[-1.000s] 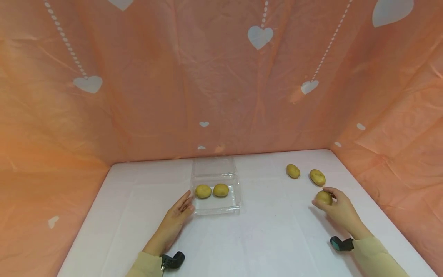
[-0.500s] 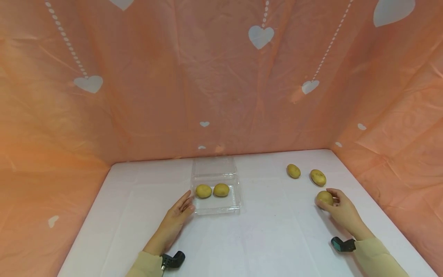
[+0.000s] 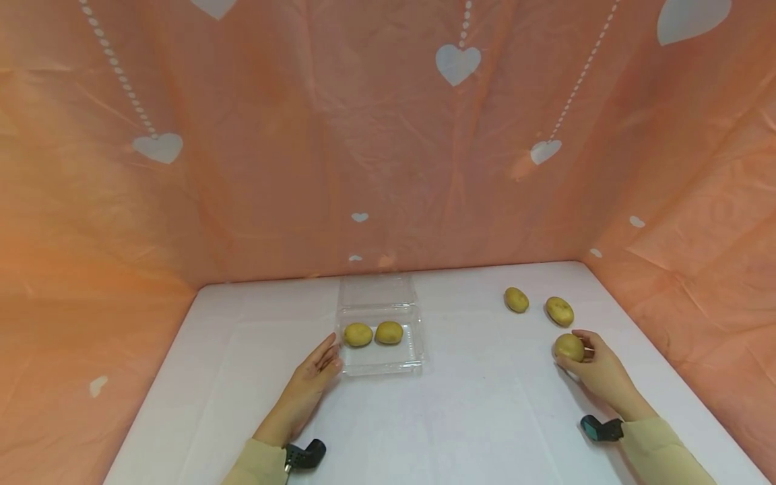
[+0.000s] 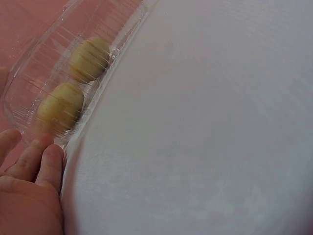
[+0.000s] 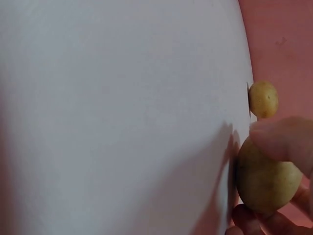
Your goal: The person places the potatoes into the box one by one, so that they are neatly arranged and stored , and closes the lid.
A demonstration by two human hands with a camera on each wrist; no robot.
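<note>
My right hand (image 3: 597, 367) grips a yellow potato (image 3: 569, 347), thumb on one side and fingers on the other; in the right wrist view this potato (image 5: 268, 181) sits close to the tabletop. My left hand (image 3: 310, 377) stands at the left side of a clear plastic clamshell box (image 3: 382, 368), its relaxed fingertips right at the wall. Two potatoes lie side by side in that box, a left one (image 3: 358, 335) and a right one (image 3: 389, 332). Through the plastic both show in the left wrist view, the nearer potato (image 4: 62, 105) close to my fingers.
Two more potatoes lie at the back right of the white table (image 3: 461, 417), one (image 3: 516, 300) farther left and one (image 3: 560, 311) just beyond my right hand. The box's lid (image 3: 376, 291) lies folded back. An orange curtain (image 3: 388, 168) with hearts surrounds the table.
My right hand has shifted its hold slightly, with the thumb lower on the potato, so more of it shows. The left hand stays beside the box.
</note>
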